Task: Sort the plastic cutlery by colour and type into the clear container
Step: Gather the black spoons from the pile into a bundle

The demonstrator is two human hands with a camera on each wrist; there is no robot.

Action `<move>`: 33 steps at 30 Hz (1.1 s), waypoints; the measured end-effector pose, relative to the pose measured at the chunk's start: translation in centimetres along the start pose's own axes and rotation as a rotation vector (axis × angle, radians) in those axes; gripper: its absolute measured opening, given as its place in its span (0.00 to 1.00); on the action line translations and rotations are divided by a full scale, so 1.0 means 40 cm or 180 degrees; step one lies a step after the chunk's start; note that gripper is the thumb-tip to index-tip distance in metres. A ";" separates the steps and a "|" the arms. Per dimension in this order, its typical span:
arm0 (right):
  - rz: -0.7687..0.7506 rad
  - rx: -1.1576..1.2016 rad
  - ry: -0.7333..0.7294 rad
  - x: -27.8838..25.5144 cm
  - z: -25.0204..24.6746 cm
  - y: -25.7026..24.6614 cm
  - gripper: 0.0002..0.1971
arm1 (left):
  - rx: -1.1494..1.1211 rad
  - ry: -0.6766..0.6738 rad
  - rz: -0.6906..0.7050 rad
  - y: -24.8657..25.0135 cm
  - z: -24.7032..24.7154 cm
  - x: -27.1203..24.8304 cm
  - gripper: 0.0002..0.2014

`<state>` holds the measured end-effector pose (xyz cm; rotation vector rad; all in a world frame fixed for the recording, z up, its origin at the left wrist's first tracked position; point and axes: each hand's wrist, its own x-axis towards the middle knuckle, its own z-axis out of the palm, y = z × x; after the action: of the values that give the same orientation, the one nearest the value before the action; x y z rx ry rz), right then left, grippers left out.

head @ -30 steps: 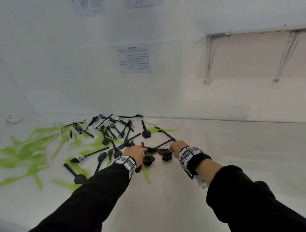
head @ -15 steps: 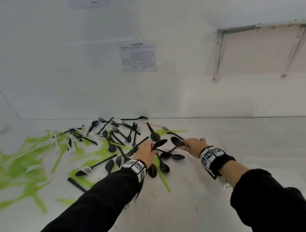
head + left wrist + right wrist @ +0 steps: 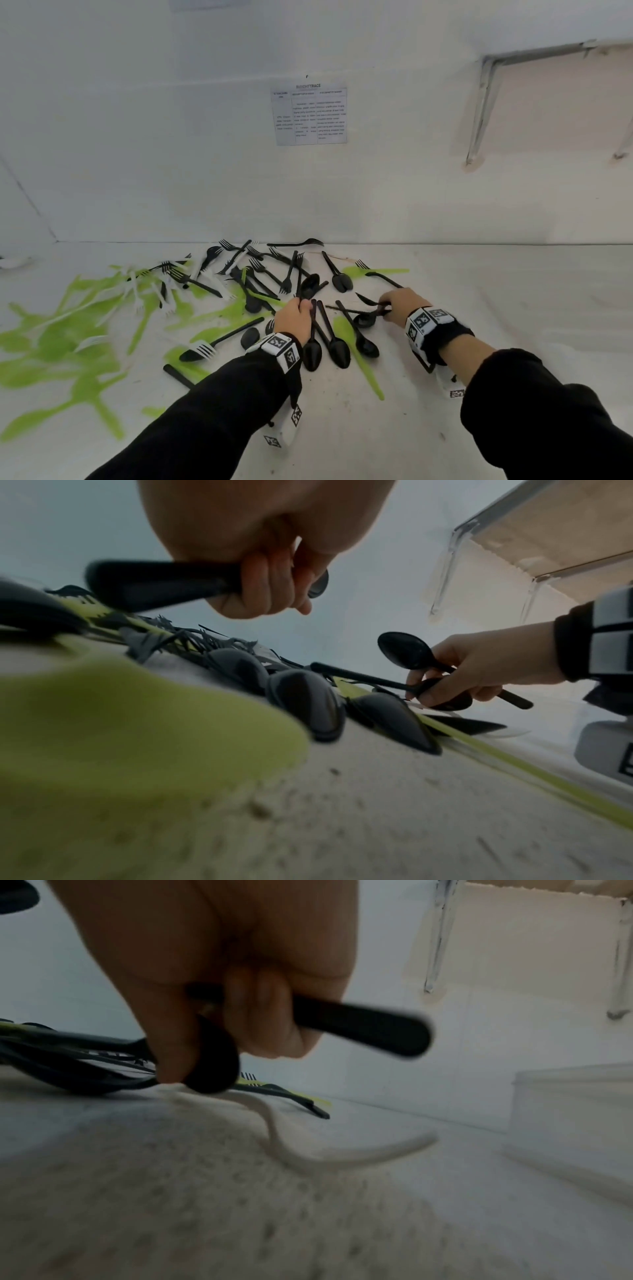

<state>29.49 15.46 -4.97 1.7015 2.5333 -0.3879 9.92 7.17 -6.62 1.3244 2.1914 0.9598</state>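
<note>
Gathering black spoons by type from the mixed pile at frame centre: left hand curls round a black spoon, right hand pinches several spoon handles. Clear container waits far right.

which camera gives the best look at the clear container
The right wrist view: the clear container stands on the table at the picture's right edge, blurred. The head view does not show it. The left wrist view does not show it either.
</note>
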 end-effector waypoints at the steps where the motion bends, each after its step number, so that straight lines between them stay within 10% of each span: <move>1: -0.0048 -0.0012 0.0045 0.001 -0.003 -0.004 0.13 | 0.0027 -0.0013 -0.0026 -0.004 0.000 0.002 0.17; 13: -0.0777 -0.0044 -0.0155 0.028 -0.066 -0.044 0.16 | -0.0525 -0.0112 0.0264 0.013 -0.011 0.018 0.16; 19: -0.0787 0.1262 0.0394 0.038 -0.078 -0.105 0.12 | -0.1210 -0.1485 -0.0185 0.033 0.018 -0.004 0.10; 29: 0.0458 0.3563 -0.0046 0.018 -0.036 -0.206 0.13 | -0.2230 -0.1117 -0.0631 0.053 0.041 -0.033 0.17; 33: 0.0302 0.2837 -0.0095 0.010 -0.008 -0.254 0.12 | -0.2087 -0.0611 -0.0746 0.056 0.045 -0.030 0.15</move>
<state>20.04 12.27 -2.99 1.9690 2.3766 -1.7050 12.99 7.41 -6.23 0.7927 1.6270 1.2477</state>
